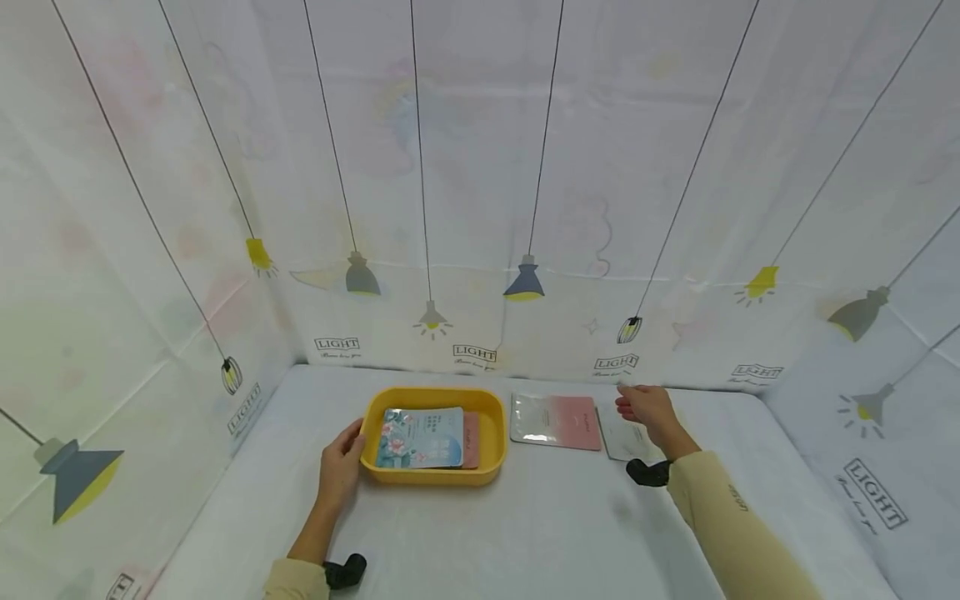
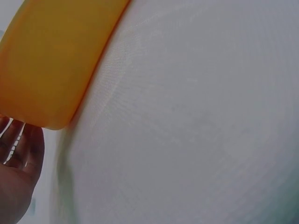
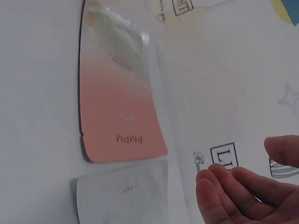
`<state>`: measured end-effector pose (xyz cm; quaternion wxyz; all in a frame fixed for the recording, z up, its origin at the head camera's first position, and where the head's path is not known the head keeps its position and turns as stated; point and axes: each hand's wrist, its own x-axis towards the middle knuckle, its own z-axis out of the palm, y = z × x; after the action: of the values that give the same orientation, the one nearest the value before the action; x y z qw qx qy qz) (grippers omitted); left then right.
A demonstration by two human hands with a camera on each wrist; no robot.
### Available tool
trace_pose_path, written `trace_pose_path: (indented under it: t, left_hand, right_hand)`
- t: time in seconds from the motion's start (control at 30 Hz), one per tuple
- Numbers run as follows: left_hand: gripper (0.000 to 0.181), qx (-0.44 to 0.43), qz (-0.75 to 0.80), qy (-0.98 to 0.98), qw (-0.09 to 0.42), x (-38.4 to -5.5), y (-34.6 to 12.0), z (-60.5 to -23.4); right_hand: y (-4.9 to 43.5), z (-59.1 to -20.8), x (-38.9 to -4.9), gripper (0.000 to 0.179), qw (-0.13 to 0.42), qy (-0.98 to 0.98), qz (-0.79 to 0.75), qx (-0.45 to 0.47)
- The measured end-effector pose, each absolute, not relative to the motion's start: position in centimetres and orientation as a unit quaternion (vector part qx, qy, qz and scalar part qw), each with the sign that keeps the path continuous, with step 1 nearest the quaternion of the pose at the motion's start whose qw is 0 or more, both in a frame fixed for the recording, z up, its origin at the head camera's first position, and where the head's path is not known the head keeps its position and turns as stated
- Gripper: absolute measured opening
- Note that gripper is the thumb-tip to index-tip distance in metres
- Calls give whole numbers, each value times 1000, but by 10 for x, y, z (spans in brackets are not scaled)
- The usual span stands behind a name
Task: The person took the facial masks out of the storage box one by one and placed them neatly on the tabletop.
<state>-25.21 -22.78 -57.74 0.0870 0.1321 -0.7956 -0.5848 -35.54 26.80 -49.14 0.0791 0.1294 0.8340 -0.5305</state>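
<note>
A yellow plastic tray [image 1: 435, 477] holds a pale blue, flower-printed sheet mask packet [image 1: 422, 437], which lies over a pink packet [image 1: 471, 439]. My left hand [image 1: 341, 467] touches the tray's left end from outside. Its fingers reach the tray's outer wall [image 2: 51, 60] in the left wrist view. Right of the tray lies a pink-and-silver sheet mask packet [image 3: 122, 102]. Beside that one is a pale grey packet [image 1: 621, 433], partly hidden by my right arm. My right hand [image 1: 652, 412] is over the table's back edge near the grey packet, fingers loosely bent and holding nothing.
A white cloth covers the table [image 1: 525, 533]. White curtains [image 1: 480, 167] printed with hanging lamps stand behind the table and on both sides, close to its back edge. Black straps [image 1: 347, 572] are around both wrists.
</note>
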Motion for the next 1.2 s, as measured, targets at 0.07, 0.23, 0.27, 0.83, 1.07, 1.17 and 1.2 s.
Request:
trace_pose_path:
  t: [0.07, 0.23, 0.27, 0.83, 1.07, 1.17, 1.2]
  left_hand:
    - [45, 130, -586, -795, 89, -252, -228, -577]
    - [44, 123, -590, -793, 90, -251, -230, -579]
    - [44, 122, -589, -794, 89, -251, -230, -579]
    - [45, 125, -592, -792, 85, -251, -227, -573]
    - [46, 125, -589, -794, 89, -251, -227, -575]
    - [46, 129, -589, -793, 86, -251, -227, -575]
    - [46, 130, -589, -793, 85, -250, -226, -575]
  right_hand:
    - [256, -488, -354, 58, 86, 829, -538, 123]
    - [230, -483, -353, 54, 100, 815, -560, 111]
    - [226, -483, -352, 53, 103, 814, -562, 107]
    - [157, -454, -352, 56, 176, 794, -576, 75]
    - [131, -454, -356, 52, 184, 800, -567, 71]
    - [119, -456, -355, 50, 183, 800, -568, 66]
    - [115, -457, -355, 49, 183, 799, -569, 65]
